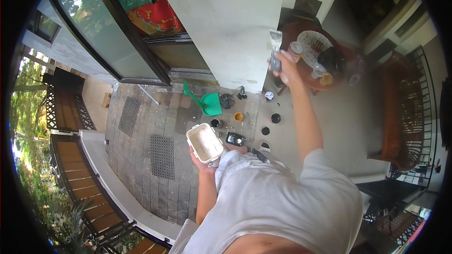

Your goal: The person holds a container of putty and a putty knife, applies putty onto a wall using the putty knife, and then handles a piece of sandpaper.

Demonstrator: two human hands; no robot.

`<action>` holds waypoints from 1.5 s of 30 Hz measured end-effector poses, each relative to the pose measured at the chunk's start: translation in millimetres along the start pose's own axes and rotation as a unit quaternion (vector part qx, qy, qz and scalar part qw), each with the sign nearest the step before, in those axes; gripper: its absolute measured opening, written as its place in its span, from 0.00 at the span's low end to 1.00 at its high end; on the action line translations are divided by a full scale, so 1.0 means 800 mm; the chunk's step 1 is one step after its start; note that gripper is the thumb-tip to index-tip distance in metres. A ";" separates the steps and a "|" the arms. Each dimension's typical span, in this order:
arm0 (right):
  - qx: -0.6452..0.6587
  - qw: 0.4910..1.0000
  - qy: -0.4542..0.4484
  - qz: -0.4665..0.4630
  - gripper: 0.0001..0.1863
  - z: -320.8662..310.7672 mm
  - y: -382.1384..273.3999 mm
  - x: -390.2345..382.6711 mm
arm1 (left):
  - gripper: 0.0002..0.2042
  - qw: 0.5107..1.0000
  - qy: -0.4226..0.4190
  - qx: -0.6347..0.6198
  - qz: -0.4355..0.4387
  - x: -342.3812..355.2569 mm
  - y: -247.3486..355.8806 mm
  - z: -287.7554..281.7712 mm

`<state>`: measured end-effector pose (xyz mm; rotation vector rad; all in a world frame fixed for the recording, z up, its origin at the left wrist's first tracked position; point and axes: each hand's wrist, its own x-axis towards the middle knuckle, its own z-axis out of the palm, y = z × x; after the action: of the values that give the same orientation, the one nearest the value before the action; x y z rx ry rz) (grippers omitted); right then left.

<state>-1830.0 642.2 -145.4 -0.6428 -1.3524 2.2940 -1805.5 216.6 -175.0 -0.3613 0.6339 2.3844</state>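
Note:
My right hand (288,69) is closed around the handle of a putty knife (276,42), raised at the right edge of the white wall (235,33). Its wide metal blade points up; whether it touches the wall I cannot tell. Low in front of my body, my left hand (201,163) grips a white rectangular plastic tub (219,146) from below and the side. The tub is open at the top, and a whitish layer coats its inside.
A green dustpan (211,104), a black bag (227,100), an orange-yellow container (238,116) and several dark pots (276,118) stand on the floor ahead. At the right are a round wooden table (294,30) bearing jars and a wooden bench (400,113). A sliding glass door (94,23) is at the left.

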 end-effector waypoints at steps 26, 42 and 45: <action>-0.014 0.996 0.002 0.083 0.10 -0.003 0.043 0.013 | 0.30 0.997 -0.011 -0.033 0.065 -0.047 -0.046 -0.007; 0.004 0.999 0.035 -0.001 0.11 -0.002 0.030 0.007 | 0.31 0.993 0.053 -0.032 0.103 -0.030 -0.026 -0.005; -0.071 0.991 0.071 0.088 0.10 -0.023 0.064 0.011 | 0.31 0.993 0.048 -0.037 0.099 -0.029 -0.026 -0.002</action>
<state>-1832.0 637.0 -199.8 -0.9891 -1.4509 2.2477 -1774.4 218.1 -174.7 -0.4680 0.6521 2.5974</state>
